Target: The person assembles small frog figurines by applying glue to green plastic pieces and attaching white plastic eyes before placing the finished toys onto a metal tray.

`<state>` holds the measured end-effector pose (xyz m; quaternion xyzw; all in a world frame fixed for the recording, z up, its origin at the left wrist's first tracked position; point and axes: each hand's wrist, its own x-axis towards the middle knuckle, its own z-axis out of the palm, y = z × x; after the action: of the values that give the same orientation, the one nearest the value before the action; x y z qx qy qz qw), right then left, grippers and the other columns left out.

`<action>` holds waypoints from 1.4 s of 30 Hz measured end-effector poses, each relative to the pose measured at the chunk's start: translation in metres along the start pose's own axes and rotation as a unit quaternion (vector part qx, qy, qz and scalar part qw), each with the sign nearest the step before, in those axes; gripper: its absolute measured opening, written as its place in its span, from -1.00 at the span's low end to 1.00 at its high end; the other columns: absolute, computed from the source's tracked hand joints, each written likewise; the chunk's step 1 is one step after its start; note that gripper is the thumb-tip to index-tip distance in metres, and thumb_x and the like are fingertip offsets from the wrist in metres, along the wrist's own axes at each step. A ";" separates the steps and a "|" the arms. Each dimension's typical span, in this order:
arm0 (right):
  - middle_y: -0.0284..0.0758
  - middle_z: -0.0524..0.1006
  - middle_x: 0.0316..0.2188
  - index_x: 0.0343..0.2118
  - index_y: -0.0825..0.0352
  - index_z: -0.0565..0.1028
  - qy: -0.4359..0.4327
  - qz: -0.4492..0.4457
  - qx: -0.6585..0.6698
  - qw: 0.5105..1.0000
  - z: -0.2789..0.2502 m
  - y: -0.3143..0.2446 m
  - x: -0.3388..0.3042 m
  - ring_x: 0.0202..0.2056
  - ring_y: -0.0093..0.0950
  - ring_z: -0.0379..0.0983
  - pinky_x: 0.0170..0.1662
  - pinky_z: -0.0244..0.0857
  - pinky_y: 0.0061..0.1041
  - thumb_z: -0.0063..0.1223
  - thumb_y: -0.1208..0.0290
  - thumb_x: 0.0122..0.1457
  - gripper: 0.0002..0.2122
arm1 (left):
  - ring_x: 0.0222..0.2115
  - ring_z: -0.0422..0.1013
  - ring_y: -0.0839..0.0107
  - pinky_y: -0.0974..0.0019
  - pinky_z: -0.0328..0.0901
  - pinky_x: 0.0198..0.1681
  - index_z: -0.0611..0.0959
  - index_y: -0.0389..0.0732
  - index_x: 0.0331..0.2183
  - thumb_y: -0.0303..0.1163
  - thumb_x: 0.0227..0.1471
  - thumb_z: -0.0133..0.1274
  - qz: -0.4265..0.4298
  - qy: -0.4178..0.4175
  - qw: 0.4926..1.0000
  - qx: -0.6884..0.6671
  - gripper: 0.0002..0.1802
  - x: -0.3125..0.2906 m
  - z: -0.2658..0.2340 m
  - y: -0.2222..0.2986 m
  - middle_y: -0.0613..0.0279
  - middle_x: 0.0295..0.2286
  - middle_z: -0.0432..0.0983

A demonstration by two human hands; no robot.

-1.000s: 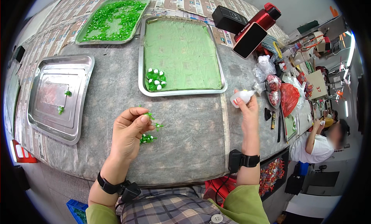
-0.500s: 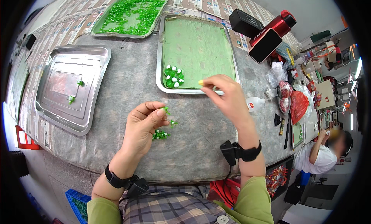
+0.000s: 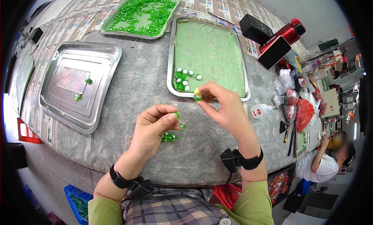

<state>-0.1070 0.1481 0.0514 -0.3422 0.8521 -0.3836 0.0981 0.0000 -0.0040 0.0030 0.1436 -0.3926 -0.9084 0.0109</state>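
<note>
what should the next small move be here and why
Probably bring the right hand toward the left hand: its fingertips pinch a rounded green piece, the left hand pinches a thin green piece, and the two pieces are apart.

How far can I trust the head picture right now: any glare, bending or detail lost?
Head view: pale reflections show on the steel tray; head view: the near edge of the table bows, and black fills the corners; head view: the green piece in the left hand is too small to read in detail.
</note>
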 end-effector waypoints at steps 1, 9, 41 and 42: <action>-0.31 0.43 -0.50 -0.46 0.37 0.37 -0.006 -0.011 0.040 0.999 0.002 -0.004 -0.009 -0.44 -0.49 0.38 -0.38 0.23 -0.59 0.00 0.60 -0.17 -0.86 | -0.50 0.35 0.57 0.49 0.31 -0.42 0.49 -0.27 -0.39 -0.48 -0.13 -0.01 -0.003 -0.016 1.000 0.005 -0.85 -0.001 0.001 0.000 0.30 -0.50 0.41; -0.27 0.42 -0.48 -0.35 0.37 0.34 -0.008 -0.021 0.118 0.993 0.012 -0.003 -0.044 -0.42 -0.46 0.40 -0.36 0.26 -0.58 -0.02 0.60 -0.16 -0.77 | -0.46 0.35 0.54 0.50 0.31 -0.43 0.50 -0.28 -0.44 -0.51 -0.16 0.00 0.007 -0.084 0.995 0.049 -0.88 0.001 0.010 -0.007 0.26 -0.44 0.41; -0.38 0.44 -0.45 -0.40 0.41 0.37 0.007 0.125 0.451 0.884 0.025 -0.002 -0.051 -0.39 -0.68 0.35 -0.31 0.25 -0.73 0.02 0.59 -0.08 -0.86 | -0.53 0.34 0.59 0.56 0.26 -0.50 0.51 -0.32 -0.49 -0.58 -0.19 0.02 0.110 -0.043 0.971 0.210 -0.92 -0.003 0.012 -0.011 0.29 -0.58 0.41; -0.37 0.44 -0.45 -0.41 0.42 0.38 -0.005 0.135 0.458 0.879 0.025 -0.002 -0.051 -0.39 -0.67 0.36 -0.31 0.26 -0.72 0.01 0.59 -0.08 -0.87 | -0.53 0.34 0.59 0.56 0.26 -0.50 0.51 -0.32 -0.49 -0.58 -0.19 0.02 0.110 -0.043 0.971 0.210 -0.92 -0.003 0.012 -0.010 0.29 -0.58 0.41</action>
<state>-0.0572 0.1661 0.0309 -0.1421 0.6191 -0.7123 0.2987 0.0005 0.0123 0.0042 0.0595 -0.5880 -0.8042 0.0633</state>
